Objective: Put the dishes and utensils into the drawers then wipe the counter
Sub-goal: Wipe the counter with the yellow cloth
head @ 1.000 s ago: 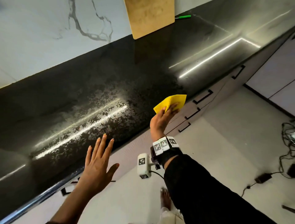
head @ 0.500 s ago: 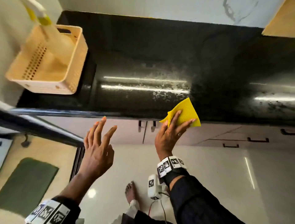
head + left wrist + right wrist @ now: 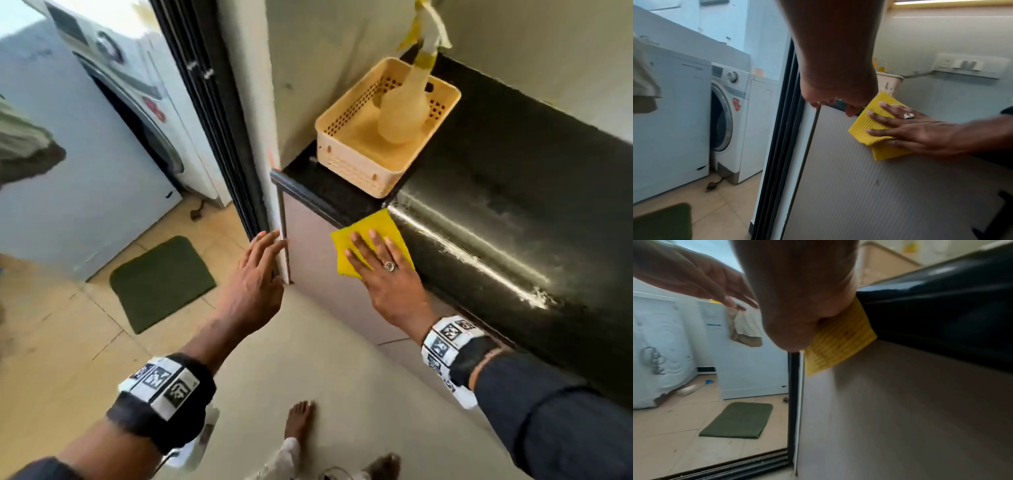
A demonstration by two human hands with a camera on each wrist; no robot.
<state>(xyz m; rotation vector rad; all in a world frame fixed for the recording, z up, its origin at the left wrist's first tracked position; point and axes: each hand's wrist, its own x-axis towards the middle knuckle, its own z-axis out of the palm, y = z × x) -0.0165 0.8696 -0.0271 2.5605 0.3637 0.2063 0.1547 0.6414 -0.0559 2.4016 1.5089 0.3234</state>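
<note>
I have my right hand (image 3: 383,274) laid flat with fingers spread over the yellow cloth (image 3: 368,236), pressing it against the cabinet front (image 3: 318,274) just under the front edge of the surface (image 3: 513,192), near its left end. Flat pressure suits wiping better than a pinch, I judge. My left hand (image 3: 255,274) hangs with fingers straight and together beside the cabinet's left corner, holding nothing; whether it touches the edge I cannot tell. At the surface's left end a beige basket (image 3: 346,164) holds a spray bottle (image 3: 404,109), upright, kept off the streaked, wet-looking stretch to its right.
</note>
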